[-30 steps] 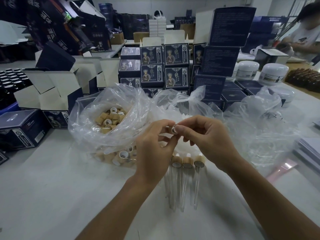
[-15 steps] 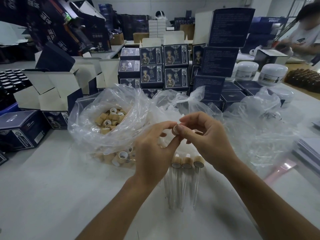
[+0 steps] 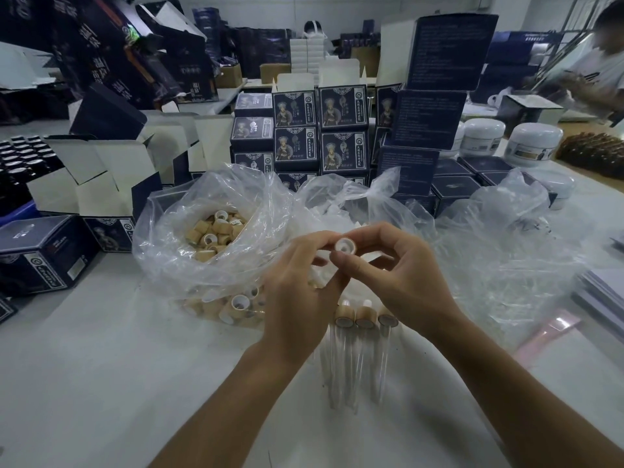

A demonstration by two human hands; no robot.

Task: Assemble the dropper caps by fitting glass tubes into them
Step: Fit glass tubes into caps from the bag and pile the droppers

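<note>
My right hand [image 3: 395, 278] pinches a small dropper cap [image 3: 344, 245] between thumb and forefinger, its white open end facing me. My left hand [image 3: 297, 285] meets it from the left, fingertips curled onto the same cap. Below my hands three finished droppers [image 3: 363, 336] lie side by side on the white table [image 3: 101, 366], tan caps away from me, clear glass tubes pointing toward me. A clear plastic bag [image 3: 175, 238] at the left holds several loose tan caps [image 3: 214, 236]. I cannot see a glass tube in either hand.
Crumpled clear bags [image 3: 499, 238] lie to the right. Stacked dark blue boxes [image 3: 324, 130] stand behind the bags, open cartons [image 3: 101, 184] at the left, white jars [image 3: 526, 143] at the back right. Another person [image 3: 601, 69] works at the far right.
Both hands stay joined over the cap. The cap has turned so its white open end now faces me, and my hands have risen slightly.
</note>
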